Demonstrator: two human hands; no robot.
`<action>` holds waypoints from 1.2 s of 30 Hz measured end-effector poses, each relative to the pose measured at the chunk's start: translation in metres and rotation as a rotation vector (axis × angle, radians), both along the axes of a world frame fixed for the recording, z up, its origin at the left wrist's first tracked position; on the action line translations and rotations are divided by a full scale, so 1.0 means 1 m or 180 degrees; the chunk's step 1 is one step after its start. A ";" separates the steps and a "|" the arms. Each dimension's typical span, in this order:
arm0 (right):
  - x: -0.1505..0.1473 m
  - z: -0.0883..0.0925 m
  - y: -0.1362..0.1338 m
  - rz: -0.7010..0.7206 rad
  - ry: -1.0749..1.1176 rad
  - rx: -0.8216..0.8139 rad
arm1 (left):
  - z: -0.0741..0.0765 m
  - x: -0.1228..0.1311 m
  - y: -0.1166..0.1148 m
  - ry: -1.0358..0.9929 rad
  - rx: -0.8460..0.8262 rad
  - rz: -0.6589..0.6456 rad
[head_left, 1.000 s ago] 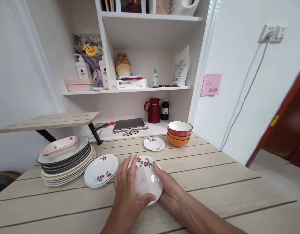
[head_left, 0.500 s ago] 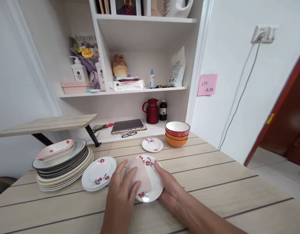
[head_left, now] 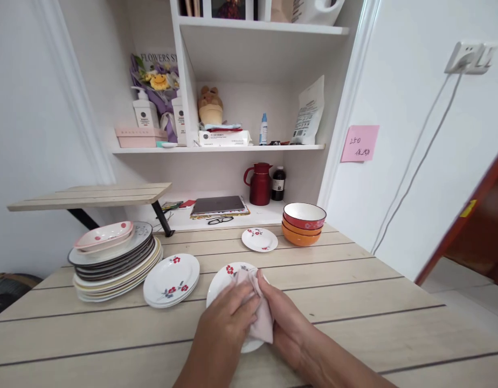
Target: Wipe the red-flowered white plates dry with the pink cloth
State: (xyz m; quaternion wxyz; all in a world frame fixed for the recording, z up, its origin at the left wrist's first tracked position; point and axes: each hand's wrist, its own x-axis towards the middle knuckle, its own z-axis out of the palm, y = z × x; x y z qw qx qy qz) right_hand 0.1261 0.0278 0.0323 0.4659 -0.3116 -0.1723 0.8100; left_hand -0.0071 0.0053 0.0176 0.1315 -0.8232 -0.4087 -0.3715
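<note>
A white plate with red flowers [head_left: 217, 283] is held above the table, tilted a little toward me. My right hand [head_left: 287, 318] grips its right rim, thumb on top near the edge and the other fingers underneath. My left hand [head_left: 228, 318] presses a pale pink cloth [head_left: 262, 320] onto the plate's face, with its fingers closed over the cloth. The cloth covers the plate's right part. To the left lies a short stack of matching plates [head_left: 172, 277]. A single matching plate [head_left: 260, 240] rests farther back.
Stacked bowls [head_left: 303, 226] stand at the back right. On the left a tall stack of plates [head_left: 115, 264] carries pink-spotted dishes [head_left: 105, 236], beside a small raised shelf [head_left: 91, 195]. Behind are a laptop [head_left: 217, 205], glasses [head_left: 220, 220] and a red jug [head_left: 260, 184].
My left hand has moved right across the plate, taking the cloth to the right rim by my right thumb. The cloth is now bunched. The camera view has turned slightly left.
</note>
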 end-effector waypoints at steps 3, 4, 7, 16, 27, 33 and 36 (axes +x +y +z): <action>-0.001 0.000 0.000 -0.0013 0.0148 0.0012 | -0.001 -0.003 0.006 0.0202 0.0206 0.0326; -0.001 0.001 0.001 0.0033 0.0208 -0.0024 | 0.000 -0.004 0.007 0.0329 0.0288 0.0483; 0.003 0.003 0.007 0.0220 0.0395 -0.0140 | 0.001 -0.005 0.004 0.0579 0.0502 0.0909; 0.016 0.004 0.014 0.0133 0.0011 -0.0374 | -0.009 0.010 0.003 0.0728 0.0796 0.0025; 0.001 0.006 0.002 0.0154 0.0382 -0.0165 | 0.007 0.000 -0.002 0.0571 0.0359 0.0810; 0.003 0.000 0.006 0.0374 0.0601 -0.0061 | -0.002 -0.007 0.005 0.0102 0.0317 0.0861; 0.005 -0.001 0.011 0.0365 0.0580 -0.0032 | -0.006 -0.014 0.008 0.0113 0.0198 0.0642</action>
